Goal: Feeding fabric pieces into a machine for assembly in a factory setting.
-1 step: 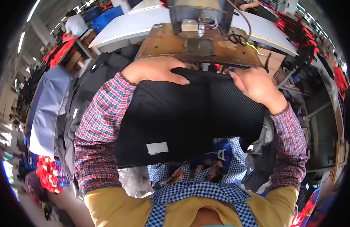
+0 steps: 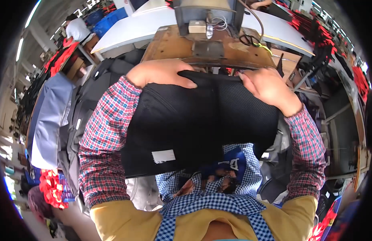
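White label on black cloth: no words can be read. White letter marks on blue patch of checked apron: no whole word shows.

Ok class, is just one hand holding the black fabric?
No, the left hand and the right hand both hold the black fabric near its upper edge.

The cloth is before the tabletop, with the fabric pile to its left.
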Available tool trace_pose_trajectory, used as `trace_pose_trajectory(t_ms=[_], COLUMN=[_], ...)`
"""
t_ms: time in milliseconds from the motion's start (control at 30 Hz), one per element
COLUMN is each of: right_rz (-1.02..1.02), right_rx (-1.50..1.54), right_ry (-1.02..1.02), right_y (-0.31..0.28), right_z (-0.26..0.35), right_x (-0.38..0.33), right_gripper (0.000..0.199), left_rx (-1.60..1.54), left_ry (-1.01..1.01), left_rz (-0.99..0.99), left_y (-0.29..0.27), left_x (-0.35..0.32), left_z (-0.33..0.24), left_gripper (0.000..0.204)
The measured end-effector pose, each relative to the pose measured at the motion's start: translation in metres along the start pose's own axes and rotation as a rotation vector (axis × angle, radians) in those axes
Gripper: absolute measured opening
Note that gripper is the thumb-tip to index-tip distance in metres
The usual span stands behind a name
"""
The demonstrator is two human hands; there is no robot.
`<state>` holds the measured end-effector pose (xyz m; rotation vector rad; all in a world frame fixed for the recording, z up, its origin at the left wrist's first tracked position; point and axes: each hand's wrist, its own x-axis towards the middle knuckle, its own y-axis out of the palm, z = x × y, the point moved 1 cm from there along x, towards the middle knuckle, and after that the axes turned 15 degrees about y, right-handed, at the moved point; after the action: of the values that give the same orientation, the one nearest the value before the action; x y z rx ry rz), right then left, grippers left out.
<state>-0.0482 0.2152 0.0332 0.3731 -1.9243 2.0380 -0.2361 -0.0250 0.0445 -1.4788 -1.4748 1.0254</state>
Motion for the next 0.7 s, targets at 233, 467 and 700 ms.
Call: trace_pose_trajectory(t_ms=[233,467,700], right_rz=[0.184,0.268,0.415], right_rx=[0.057,0.155,0.119], right_ry=[0.055,0.0,0.093], right_y=[0.043,0.065,0.077], right_z=[-0.048,-0.083,-0.109], right_x=[0.054,0.11,0.146], right_gripper=[0.037,0.037,0.038], left_rx=[-0.377,-0.46,-0.426], left_ry=[-0.195,-0.254,-0.338], left_rz=[0.222,0.182,0.133], left_y=[-0.028,-0.032,-0.034], left_x=[0.062,0.098,0.122], left_z=[0.053,0.125,0.164], left_gripper=[0.056,0.051,0.066])
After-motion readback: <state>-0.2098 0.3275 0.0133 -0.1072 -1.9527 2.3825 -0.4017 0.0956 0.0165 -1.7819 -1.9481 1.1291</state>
